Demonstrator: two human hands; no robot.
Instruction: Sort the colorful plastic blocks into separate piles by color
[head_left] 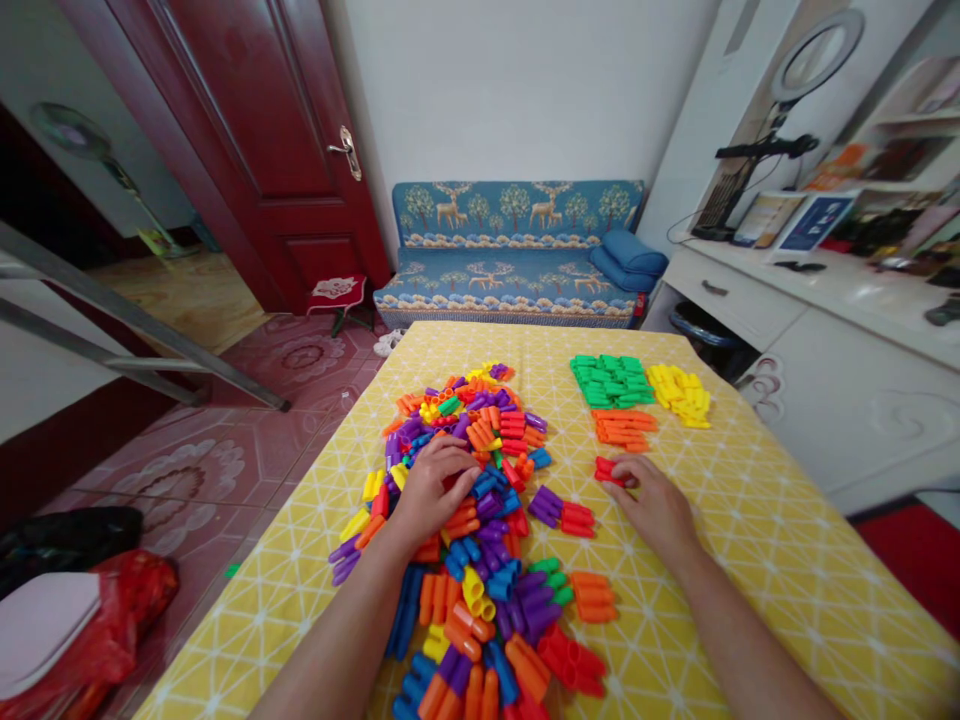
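red piece [604, 469] pinched in right hand [657, 505]; left hand [436, 482] over the jumbled pile [491, 505], can't tell its grip; careless rummaging might scatter it

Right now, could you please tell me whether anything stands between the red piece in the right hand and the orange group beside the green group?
Nothing visible does; only tablecloth lies between the red piece and that orange group.
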